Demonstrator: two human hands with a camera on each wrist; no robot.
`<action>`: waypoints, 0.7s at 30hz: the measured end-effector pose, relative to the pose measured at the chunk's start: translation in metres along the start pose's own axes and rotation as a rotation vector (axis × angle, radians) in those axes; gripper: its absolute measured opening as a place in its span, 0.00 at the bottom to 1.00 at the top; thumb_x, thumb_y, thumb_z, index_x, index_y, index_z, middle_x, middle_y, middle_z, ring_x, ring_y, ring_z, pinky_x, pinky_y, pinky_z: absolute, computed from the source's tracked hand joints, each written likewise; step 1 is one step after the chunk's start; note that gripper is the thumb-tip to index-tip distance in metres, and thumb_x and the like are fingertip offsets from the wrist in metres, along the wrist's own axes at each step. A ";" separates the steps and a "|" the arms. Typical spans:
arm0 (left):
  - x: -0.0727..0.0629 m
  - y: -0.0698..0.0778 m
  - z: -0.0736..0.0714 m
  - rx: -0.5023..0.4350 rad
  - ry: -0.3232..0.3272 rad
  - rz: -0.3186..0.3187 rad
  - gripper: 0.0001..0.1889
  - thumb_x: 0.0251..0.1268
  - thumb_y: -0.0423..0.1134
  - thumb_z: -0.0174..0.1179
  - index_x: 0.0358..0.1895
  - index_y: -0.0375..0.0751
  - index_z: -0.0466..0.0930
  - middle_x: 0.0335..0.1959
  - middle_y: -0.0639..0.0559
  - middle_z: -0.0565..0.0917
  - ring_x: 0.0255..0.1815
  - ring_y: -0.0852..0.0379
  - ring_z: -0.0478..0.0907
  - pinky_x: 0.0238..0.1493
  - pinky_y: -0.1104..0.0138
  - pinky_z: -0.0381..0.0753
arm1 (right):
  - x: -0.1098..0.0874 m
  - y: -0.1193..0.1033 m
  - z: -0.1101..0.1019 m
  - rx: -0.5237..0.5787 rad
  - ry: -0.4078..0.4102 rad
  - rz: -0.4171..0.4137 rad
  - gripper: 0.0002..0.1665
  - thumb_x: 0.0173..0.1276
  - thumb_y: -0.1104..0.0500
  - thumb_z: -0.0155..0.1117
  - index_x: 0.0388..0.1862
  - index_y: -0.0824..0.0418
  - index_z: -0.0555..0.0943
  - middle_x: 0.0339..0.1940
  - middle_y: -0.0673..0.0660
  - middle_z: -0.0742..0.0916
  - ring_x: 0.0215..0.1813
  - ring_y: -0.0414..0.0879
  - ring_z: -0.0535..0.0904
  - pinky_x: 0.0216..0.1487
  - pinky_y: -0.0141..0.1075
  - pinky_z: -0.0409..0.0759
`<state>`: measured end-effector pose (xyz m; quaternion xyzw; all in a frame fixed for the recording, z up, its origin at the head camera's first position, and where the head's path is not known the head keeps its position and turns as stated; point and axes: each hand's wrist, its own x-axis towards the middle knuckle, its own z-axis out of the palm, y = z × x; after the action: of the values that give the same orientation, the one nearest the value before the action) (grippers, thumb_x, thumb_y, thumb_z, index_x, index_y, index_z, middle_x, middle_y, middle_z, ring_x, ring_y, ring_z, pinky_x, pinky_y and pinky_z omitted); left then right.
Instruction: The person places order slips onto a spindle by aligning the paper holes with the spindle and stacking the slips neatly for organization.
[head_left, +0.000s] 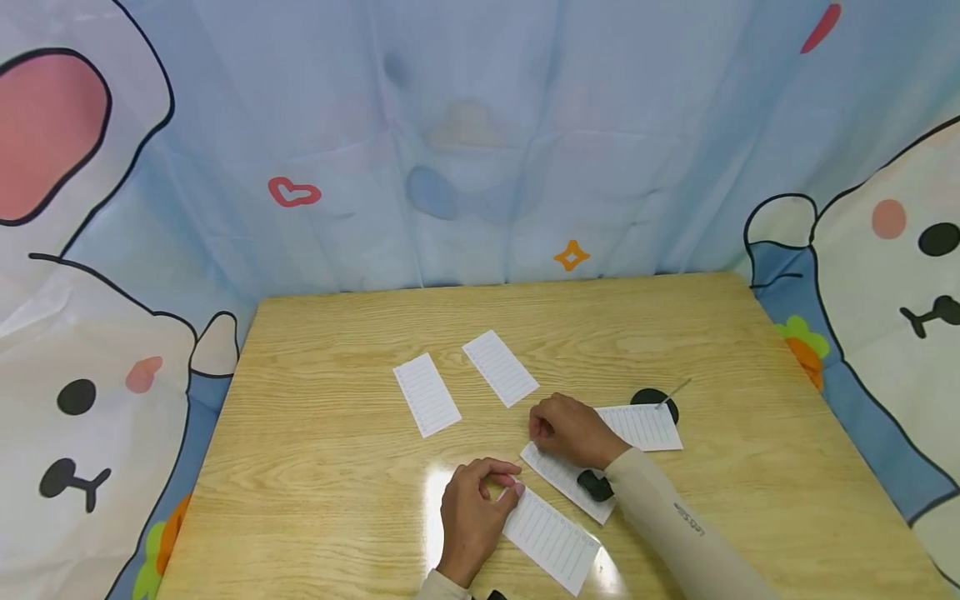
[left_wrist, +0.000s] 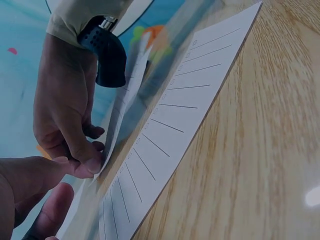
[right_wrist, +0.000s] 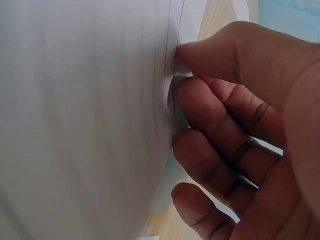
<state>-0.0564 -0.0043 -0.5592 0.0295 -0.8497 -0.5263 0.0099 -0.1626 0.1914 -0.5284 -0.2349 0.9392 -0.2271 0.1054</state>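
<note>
- Nearest, a lined card [head_left: 551, 542] lies on the table [head_left: 300, 483]; the left hand [head_left: 472, 512] curves thumb and forefinger by its corner, whether pinching I cannot tell.
- The right hand [head_left: 576, 431] pinches a tilted card [head_left: 564, 483].
- Beyond, another card [head_left: 645, 427] overlaps a black disc [head_left: 643, 397].
- Farthest, two cards [head_left: 501, 368] lie apart.

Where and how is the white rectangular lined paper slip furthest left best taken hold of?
Probably by the near short edge of that paper slip, the left grip coming low from the person's side: the slip lies flat, so this thin edge likely needs lifting before a pinch, and bare yellow wooden tabletop fronts it.
</note>
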 end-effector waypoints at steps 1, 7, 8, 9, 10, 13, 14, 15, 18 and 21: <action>0.000 0.000 0.000 0.001 0.002 0.001 0.12 0.55 0.37 0.81 0.38 0.61 0.92 0.31 0.68 0.89 0.27 0.70 0.66 0.32 0.74 0.67 | -0.001 0.000 0.000 -0.003 -0.001 0.000 0.15 0.64 0.68 0.73 0.27 0.48 0.82 0.27 0.42 0.79 0.35 0.36 0.71 0.37 0.30 0.71; -0.001 -0.001 0.000 0.001 0.009 0.004 0.13 0.54 0.37 0.81 0.37 0.63 0.91 0.30 0.69 0.89 0.27 0.69 0.66 0.32 0.74 0.66 | -0.004 -0.003 -0.005 0.010 0.032 0.032 0.13 0.64 0.68 0.72 0.28 0.50 0.83 0.27 0.43 0.81 0.37 0.38 0.72 0.38 0.33 0.73; -0.001 -0.001 0.000 0.000 0.008 0.003 0.13 0.54 0.37 0.80 0.37 0.63 0.91 0.30 0.69 0.89 0.27 0.69 0.66 0.31 0.74 0.66 | -0.004 -0.004 -0.005 0.011 0.048 0.043 0.13 0.64 0.68 0.71 0.28 0.50 0.83 0.27 0.43 0.81 0.37 0.38 0.72 0.39 0.34 0.73; -0.001 -0.001 0.000 -0.001 0.009 0.002 0.12 0.55 0.37 0.80 0.37 0.63 0.91 0.31 0.69 0.89 0.27 0.69 0.66 0.31 0.74 0.66 | -0.004 -0.005 -0.006 0.013 0.067 0.056 0.12 0.64 0.68 0.70 0.28 0.50 0.84 0.27 0.43 0.82 0.37 0.38 0.73 0.39 0.34 0.74; -0.001 -0.001 0.000 -0.003 0.009 0.002 0.12 0.55 0.37 0.80 0.37 0.63 0.91 0.31 0.69 0.89 0.27 0.69 0.66 0.31 0.74 0.66 | -0.005 -0.005 -0.006 0.014 0.087 0.070 0.12 0.64 0.68 0.70 0.28 0.50 0.84 0.27 0.44 0.82 0.36 0.38 0.74 0.40 0.34 0.74; -0.001 0.000 0.000 -0.008 0.008 -0.003 0.11 0.55 0.38 0.80 0.36 0.63 0.92 0.31 0.70 0.89 0.26 0.69 0.66 0.31 0.74 0.65 | -0.005 -0.005 -0.004 0.033 0.153 0.129 0.10 0.64 0.66 0.69 0.28 0.51 0.84 0.27 0.45 0.83 0.34 0.38 0.75 0.38 0.33 0.75; -0.001 0.000 0.000 -0.009 0.008 -0.004 0.11 0.55 0.38 0.80 0.36 0.63 0.92 0.31 0.70 0.89 0.26 0.69 0.66 0.31 0.74 0.65 | -0.006 -0.005 -0.004 0.042 0.174 0.149 0.09 0.64 0.66 0.69 0.28 0.51 0.84 0.26 0.45 0.83 0.33 0.38 0.75 0.37 0.33 0.74; -0.001 0.000 0.000 -0.011 0.007 -0.003 0.11 0.55 0.39 0.80 0.36 0.63 0.92 0.31 0.70 0.89 0.26 0.69 0.66 0.31 0.74 0.65 | -0.006 -0.004 -0.003 0.056 0.196 0.169 0.09 0.64 0.65 0.69 0.28 0.52 0.85 0.26 0.45 0.83 0.32 0.38 0.75 0.36 0.33 0.74; -0.001 0.001 0.000 -0.021 0.001 -0.005 0.11 0.56 0.40 0.80 0.37 0.64 0.92 0.31 0.70 0.89 0.26 0.69 0.66 0.31 0.74 0.65 | -0.007 -0.003 -0.003 0.082 0.250 0.220 0.08 0.63 0.65 0.71 0.28 0.53 0.85 0.25 0.47 0.83 0.31 0.39 0.75 0.35 0.34 0.73; -0.001 0.001 0.000 -0.034 -0.011 -0.007 0.10 0.57 0.40 0.79 0.37 0.64 0.92 0.30 0.70 0.89 0.26 0.68 0.66 0.31 0.73 0.65 | -0.009 -0.002 -0.002 0.061 0.292 0.246 0.07 0.60 0.65 0.73 0.27 0.53 0.86 0.27 0.49 0.84 0.35 0.44 0.76 0.39 0.38 0.73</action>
<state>-0.0551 -0.0040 -0.5581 0.0296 -0.8407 -0.5407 0.0039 -0.1550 0.1946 -0.5245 -0.0797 0.9589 -0.2725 0.0022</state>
